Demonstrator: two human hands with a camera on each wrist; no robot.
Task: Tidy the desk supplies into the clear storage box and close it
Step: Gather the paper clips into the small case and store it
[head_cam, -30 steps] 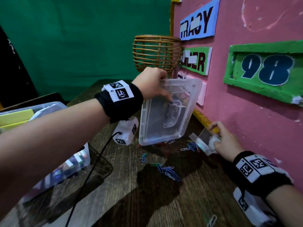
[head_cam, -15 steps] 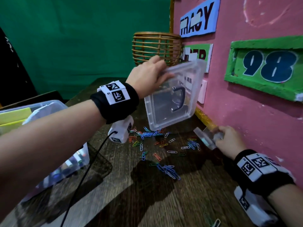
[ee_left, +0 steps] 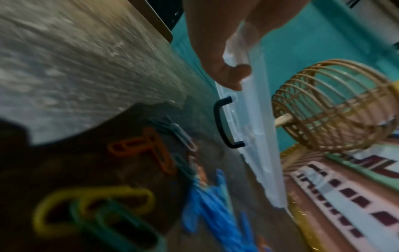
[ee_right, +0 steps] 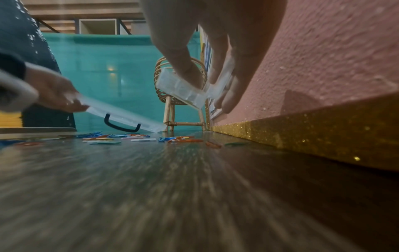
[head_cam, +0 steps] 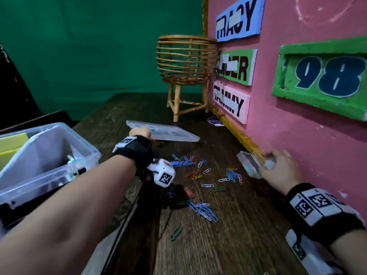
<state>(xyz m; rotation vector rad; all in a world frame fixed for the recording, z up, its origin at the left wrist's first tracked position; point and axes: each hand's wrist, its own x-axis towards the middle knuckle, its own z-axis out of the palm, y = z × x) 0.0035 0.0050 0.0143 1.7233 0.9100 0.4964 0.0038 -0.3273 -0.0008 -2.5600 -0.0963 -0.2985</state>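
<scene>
left hand (head_cam: 140, 132) grips lid (head_cam: 168, 133), one edge on worktop (head_cam: 228, 245). right hand (head_cam: 279, 171) pinches small clear case (head_cam: 250, 164). lay lid flat clear of paper clips (head_cam: 198, 171); then gather them.

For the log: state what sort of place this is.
Probably a classroom or a child's study corner. A pink wall carries handmade name cards and a "98" plaque; coloured paper clips lie scattered on a wooden desk.
</scene>
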